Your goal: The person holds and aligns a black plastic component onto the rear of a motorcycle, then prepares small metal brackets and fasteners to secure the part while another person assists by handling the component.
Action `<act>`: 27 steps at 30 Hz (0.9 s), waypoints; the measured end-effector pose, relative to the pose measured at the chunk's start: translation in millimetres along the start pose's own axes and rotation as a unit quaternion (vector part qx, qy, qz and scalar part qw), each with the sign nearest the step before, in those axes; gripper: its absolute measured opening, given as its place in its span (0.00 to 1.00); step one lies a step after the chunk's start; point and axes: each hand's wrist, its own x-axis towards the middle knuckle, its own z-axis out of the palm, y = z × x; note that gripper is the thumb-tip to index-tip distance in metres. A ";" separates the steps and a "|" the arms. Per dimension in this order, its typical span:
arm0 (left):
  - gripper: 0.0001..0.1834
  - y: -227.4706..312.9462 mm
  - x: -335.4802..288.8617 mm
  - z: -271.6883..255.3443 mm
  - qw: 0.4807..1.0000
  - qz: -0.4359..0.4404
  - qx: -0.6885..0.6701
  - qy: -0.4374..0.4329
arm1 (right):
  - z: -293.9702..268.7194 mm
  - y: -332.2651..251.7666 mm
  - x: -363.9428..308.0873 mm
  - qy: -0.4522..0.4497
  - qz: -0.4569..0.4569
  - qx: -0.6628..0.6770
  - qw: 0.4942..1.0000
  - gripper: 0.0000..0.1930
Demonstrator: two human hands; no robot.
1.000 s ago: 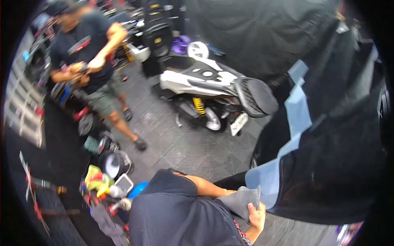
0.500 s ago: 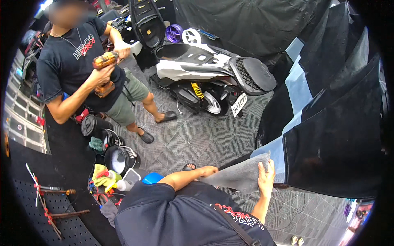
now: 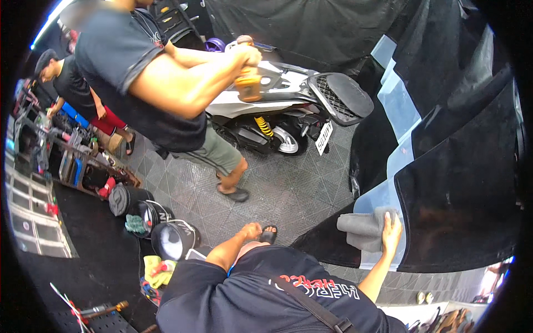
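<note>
A folded grey cloth (image 3: 360, 228) hangs from my right hand (image 3: 392, 228), whose fingers are wrapped round its right end. It is in front of a pale translucent strip (image 3: 401, 145) set in the black curtain (image 3: 449, 216). My left hand (image 3: 251, 230) is curled closed to the left of the cloth, clear of it, near my sandalled foot (image 3: 268, 233). Nothing shows in its fingers.
A co-worker with a blurred yellow-orange cordless drill (image 3: 248, 82) stands before a white-and-black scooter (image 3: 288, 91). Another person (image 3: 78, 83) is by shelves at far left. Black buckets (image 3: 173, 240) and a yellow cloth (image 3: 157, 270) sit at my left on the patterned floor (image 3: 300, 183).
The stretched cloth is now bunched in my right hand; my left hand has let go and moved left. The co-worker with the drill has stepped right, and a second person has come into view.
</note>
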 end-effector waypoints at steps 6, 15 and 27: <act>0.25 51.7 -20.5 -25.6 0.960 0.011 -0.280 -0.021 | 82.0 -65.3 -13.7 -0.213 -0.063 0.062 0.973 0.21; 0.32 140.8 -31.5 -90.8 0.760 0.115 -0.618 -0.168 | 191.1 -147.1 -54.0 -0.432 -0.030 0.255 0.865 0.19; 0.26 138.9 -29.9 -101.4 0.811 0.010 -0.578 -0.094 | 223.3 -105.5 18.9 -0.438 0.012 0.294 0.849 0.15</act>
